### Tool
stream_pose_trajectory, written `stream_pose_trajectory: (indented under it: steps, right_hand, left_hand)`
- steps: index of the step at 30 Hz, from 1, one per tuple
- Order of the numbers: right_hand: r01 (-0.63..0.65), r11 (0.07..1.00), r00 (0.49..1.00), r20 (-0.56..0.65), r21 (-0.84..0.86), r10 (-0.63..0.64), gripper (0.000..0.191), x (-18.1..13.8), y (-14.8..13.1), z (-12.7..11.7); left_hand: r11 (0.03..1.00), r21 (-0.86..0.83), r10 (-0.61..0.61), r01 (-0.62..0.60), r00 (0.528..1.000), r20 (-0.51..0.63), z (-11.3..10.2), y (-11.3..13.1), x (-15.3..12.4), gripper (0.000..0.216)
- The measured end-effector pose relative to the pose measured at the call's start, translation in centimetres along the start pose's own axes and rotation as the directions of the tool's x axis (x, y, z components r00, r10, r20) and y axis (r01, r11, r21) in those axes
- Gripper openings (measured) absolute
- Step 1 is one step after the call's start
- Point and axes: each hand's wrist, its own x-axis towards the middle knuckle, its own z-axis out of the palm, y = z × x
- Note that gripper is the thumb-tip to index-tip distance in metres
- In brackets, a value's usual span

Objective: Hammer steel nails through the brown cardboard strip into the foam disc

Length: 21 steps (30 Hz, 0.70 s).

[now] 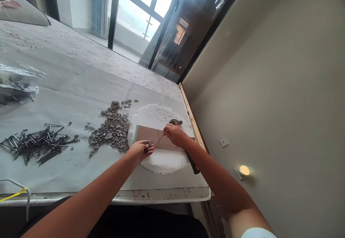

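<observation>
My left hand [139,151] is closed loosely around a few dark nails [147,147], just beside the near edge of a brown board [149,133] dotted with rows of small holes. Over that board, my right hand [174,134] pinches a single thin nail [160,138], its lower end pointing down at the surface. The board has a green strip at its left end and lies on a white round slab [161,160] with a rough, crumbly face. Partly behind my right hand and forearm lies a hammer, its head [175,122] beyond the hand and its dark handle [194,164] nearer me.
Grey gravel [113,128] is heaped left of the slab. A pile of loose nails [37,142] lies farther left, below a clear plastic bag [17,87] with dark contents. A wooden rail [192,117] and a wall border the right side. A white cable [28,198] hangs front left.
</observation>
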Motion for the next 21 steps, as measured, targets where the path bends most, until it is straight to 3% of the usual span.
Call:
stream_pose_trajectory:
  steps: [2,7,11,15,21]
  right_hand:
    - [0.032,0.998,0.999,0.021,0.056,-0.033,0.016,-0.1,-1.2,0.2]
    - [0.098,0.995,0.994,0.046,0.016,-0.098,0.019,-0.6,-2.8,1.9]
    - [-0.026,0.993,0.999,-0.039,-0.113,0.022,0.028,-0.6,-1.4,2.4]
    - [-0.025,0.941,0.992,0.110,-0.339,0.066,0.027,-0.5,-0.3,3.8]
    - [0.056,0.907,0.978,0.204,-0.417,0.033,0.021,-0.4,-0.5,6.0]
  left_hand:
    - [1.000,-0.022,0.002,-0.001,0.999,0.035,0.3,-0.1,-0.3,0.041]
    - [0.997,-0.071,0.013,-0.005,0.994,0.110,0.7,-0.4,-0.9,0.030]
    - [0.998,-0.060,0.017,-0.014,0.998,0.054,0.3,-0.2,-0.7,0.025]
    - [0.995,-0.078,0.066,-0.065,0.998,0.007,-0.1,0.3,-0.5,0.024]
    - [0.993,-0.093,0.067,-0.066,0.998,0.003,0.0,0.4,-0.8,0.023]
